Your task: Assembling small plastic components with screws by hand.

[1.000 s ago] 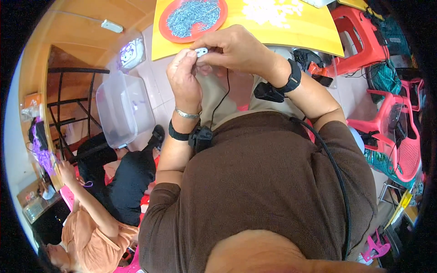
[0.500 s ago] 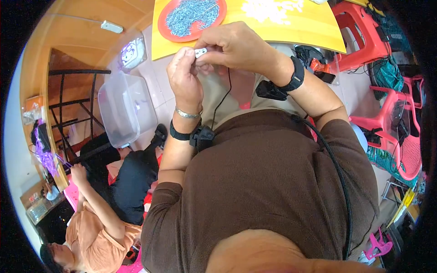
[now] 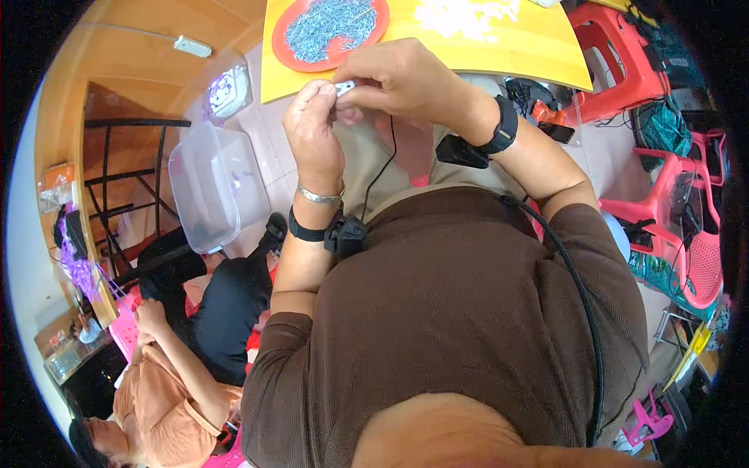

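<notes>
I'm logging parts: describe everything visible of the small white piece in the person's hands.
The small white piece looks like hard plastic, with dark spots that may be holes. The left hand and right hand pinch it between them, partly hiding it, near the red plate on the yellow table. Its full shape can't be told.

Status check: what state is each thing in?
Left hand, closed on the small white part
Right hand, pinching the same part
Small white part, held, partly hidden
Red plate, bearing heaped thin silvery pieces
White pieces, spread loose on the yellow table
Clear bin, open-topped
</notes>
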